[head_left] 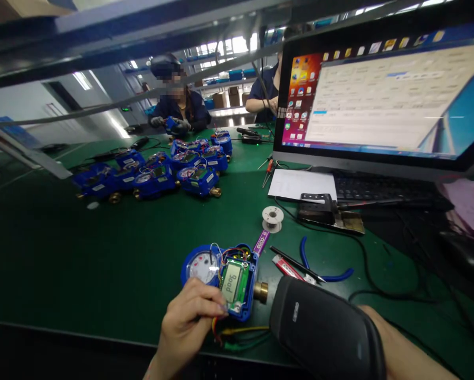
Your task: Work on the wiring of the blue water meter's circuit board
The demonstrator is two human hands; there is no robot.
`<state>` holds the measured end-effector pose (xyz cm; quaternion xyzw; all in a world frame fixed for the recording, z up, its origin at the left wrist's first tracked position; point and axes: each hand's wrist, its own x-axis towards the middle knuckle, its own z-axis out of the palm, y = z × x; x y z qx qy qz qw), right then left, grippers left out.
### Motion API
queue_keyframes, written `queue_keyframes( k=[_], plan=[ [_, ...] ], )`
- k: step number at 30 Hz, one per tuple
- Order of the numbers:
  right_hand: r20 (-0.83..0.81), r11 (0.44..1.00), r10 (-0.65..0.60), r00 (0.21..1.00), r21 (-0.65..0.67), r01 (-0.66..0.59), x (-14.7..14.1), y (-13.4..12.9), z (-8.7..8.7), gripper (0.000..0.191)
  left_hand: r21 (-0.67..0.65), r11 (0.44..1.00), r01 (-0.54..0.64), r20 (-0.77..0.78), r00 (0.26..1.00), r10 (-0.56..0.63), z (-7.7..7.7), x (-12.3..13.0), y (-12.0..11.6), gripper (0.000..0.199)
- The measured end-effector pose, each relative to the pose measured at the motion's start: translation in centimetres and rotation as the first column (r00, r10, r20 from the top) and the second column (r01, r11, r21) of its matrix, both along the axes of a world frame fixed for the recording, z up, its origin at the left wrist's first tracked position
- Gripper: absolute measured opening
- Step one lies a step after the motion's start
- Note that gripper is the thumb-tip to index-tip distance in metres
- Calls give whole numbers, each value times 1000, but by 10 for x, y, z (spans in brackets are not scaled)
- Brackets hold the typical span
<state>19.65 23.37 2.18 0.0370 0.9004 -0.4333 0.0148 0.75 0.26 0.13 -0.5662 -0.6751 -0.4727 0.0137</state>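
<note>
From the head camera we see an opened blue water meter [225, 277] lying near the front edge of the green worktop [63, 253]. Its long axis runs left to right: the round dial sits at the left, the green circuit board with its small display in the middle, and the brass fitting [261, 291] points right. The display's digits read sideways, running top to bottom.

Our left hand [191, 322] rests on the meter's near edge, fingers curled together with the fingertips pressed against the board's lower left corner; the grip is closed on the housing there. Red, yellow and green wires [237, 338] trail from under that hand toward us.

Our right hand [395, 348] is mostly hidden behind a black handheld device [324, 332] that it carries, the device's rounded end pointing left toward the brass fitting; how the fingers wrap it we cannot tell.

Beyond lie blue-handled pliers [324, 269], a solder spool [272, 218] and more blue meters [158, 171]
</note>
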Motion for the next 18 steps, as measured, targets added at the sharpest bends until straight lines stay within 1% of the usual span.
queue_keyframes(
  k=[2,3,7,9,11,13,14,16,17,18],
  plan=[
    [9,997,61,998,-50,-61,-7,-2,4,10,-1,1000,1,-7,1000,-1,0,0,0,20],
    [4,996,66,998,-61,-65,-8,-2,5,13,-4,1000,-1,-9,1000,1,1,0,0,20],
    [-70,997,11,998,-78,-16,-8,-3,4,19,-14,1000,-7,-9,1000,7,1,0,-1,22],
    [-93,997,9,996,-71,-15,-7,-4,5,21,-11,1000,-2,-11,1000,2,1,0,-1,23],
    [-77,998,34,996,-57,-38,-6,-4,7,20,-7,1000,2,-14,1000,-2,0,0,-1,23],
    [-42,998,42,998,-40,-44,-4,0,5,14,-4,1000,7,-17,1000,-7,-1,-1,-1,23],
    [-12,1000,22,1000,-16,-22,-2,5,1,12,-4,1000,11,-19,1000,-11,-1,-1,-1,23],
    [53,994,-87,995,77,82,2,20,-15,16,-11,1000,19,-28,999,-20,-1,-2,-1,23],
    [84,975,-181,980,144,168,3,29,-26,23,-16,1000,22,-34,999,-22,0,-2,-1,22],
    [93,941,-285,954,214,261,5,38,-39,29,-18,1000,23,-39,999,-23,1,-3,-1,21]
  ],
)
